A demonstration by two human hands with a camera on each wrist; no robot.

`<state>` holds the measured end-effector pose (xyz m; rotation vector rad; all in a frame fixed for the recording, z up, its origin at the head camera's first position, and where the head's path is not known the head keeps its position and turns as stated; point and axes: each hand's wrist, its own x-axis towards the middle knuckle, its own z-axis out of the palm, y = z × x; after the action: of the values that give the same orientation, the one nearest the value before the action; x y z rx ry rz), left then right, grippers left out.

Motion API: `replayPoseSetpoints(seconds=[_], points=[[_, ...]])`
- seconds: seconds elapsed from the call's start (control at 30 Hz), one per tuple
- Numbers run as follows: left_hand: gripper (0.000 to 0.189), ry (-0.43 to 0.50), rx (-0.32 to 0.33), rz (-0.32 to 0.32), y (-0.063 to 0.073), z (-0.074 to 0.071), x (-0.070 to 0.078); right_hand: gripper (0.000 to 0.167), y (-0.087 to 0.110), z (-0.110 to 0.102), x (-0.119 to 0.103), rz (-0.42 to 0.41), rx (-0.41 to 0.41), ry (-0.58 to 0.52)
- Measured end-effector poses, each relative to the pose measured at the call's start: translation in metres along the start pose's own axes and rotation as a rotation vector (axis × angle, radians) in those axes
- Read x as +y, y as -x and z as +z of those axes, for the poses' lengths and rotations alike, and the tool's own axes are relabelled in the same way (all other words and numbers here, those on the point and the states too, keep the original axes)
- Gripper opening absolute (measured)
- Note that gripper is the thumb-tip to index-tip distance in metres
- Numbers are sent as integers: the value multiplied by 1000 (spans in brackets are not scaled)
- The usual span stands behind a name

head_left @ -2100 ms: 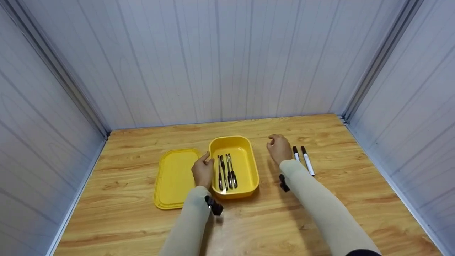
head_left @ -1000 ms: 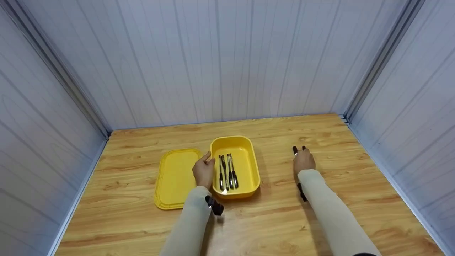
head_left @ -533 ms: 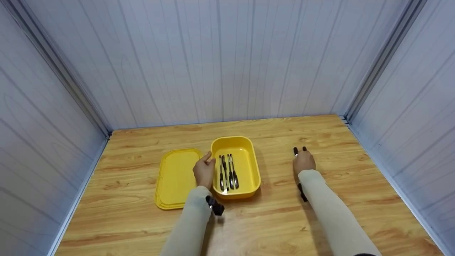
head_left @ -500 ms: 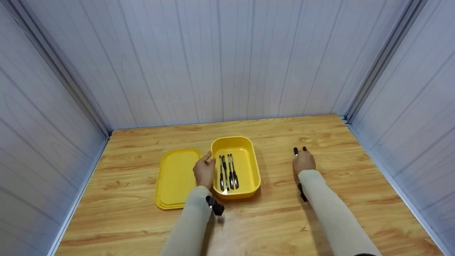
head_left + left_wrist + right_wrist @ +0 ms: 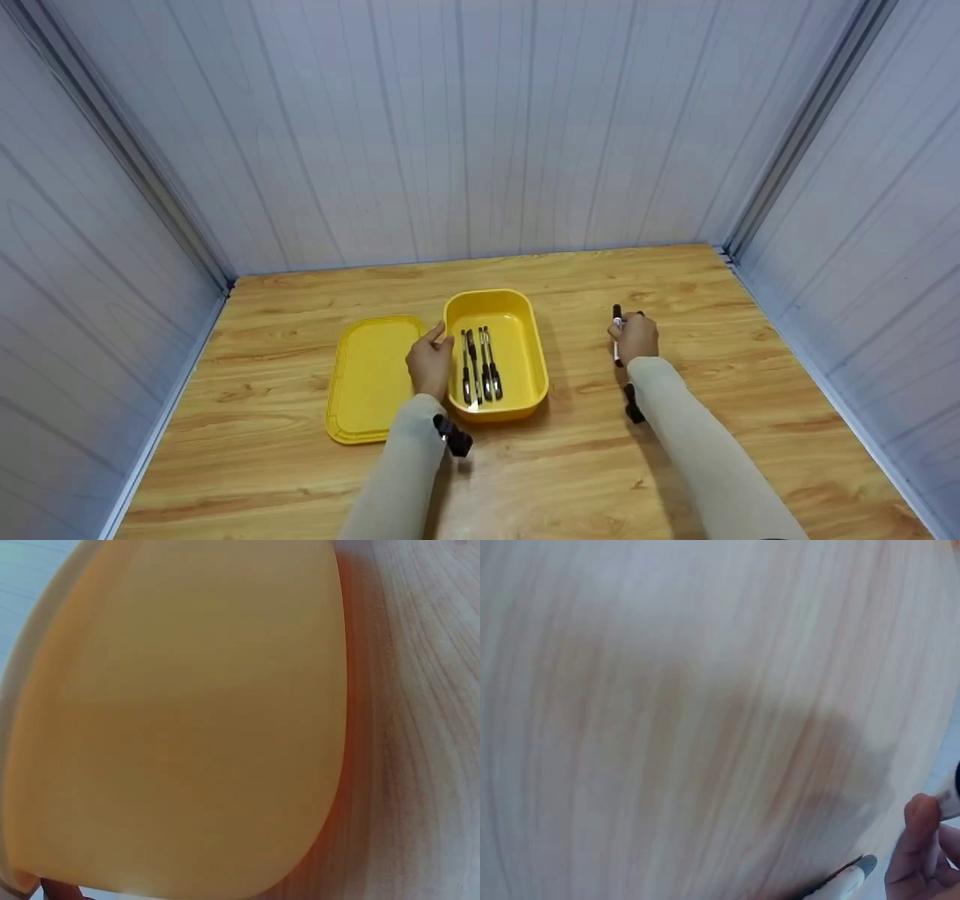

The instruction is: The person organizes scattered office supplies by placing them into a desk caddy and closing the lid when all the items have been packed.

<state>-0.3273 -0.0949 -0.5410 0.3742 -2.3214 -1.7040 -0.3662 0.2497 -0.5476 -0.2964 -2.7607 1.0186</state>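
Observation:
A yellow box (image 5: 525, 360) stands mid-table with several dark pens (image 5: 480, 366) lying lengthwise inside. My left hand (image 5: 430, 361) grips the box's left rim, thumb at the edge. In the left wrist view the box's wall (image 5: 187, 720) fills the frame, with a fingertip (image 5: 56, 889) at the bottom. My right hand (image 5: 636, 337) is right of the box and pinches a black-capped white marker (image 5: 616, 324) just above the wood. A second marker (image 5: 640, 313) is mostly hidden behind that hand; the right wrist view shows a marker (image 5: 849, 879) on the table by my fingers (image 5: 921, 844).
The box's yellow lid (image 5: 371, 375) lies flat against its left side. The wooden table (image 5: 570, 465) is closed in by grey panel walls (image 5: 480, 127) at the back and on both sides.
My right hand moved right from near the box onto the two markers, and has now closed on one and drawn it a little left. The left hand stayed on the box rim.

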Motion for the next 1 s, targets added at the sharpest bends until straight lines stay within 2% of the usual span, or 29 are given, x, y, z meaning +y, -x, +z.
replayPoseSetpoints(seconds=[0.13,0.47,0.83,1.0], points=[[37,-6,3,14,0,1,-2,29,2,2,-6,-16,6,-47],[38,8,-7,-7,-4,3,-3,37,7,1,-17,-18,-60,-194],[38,6,-11,-2,-2,2,-1,30,17,15,-35,-100,4,-254],[37,4,0,14,-1,2,1,30,19,19,-43,-147,32,-235]])
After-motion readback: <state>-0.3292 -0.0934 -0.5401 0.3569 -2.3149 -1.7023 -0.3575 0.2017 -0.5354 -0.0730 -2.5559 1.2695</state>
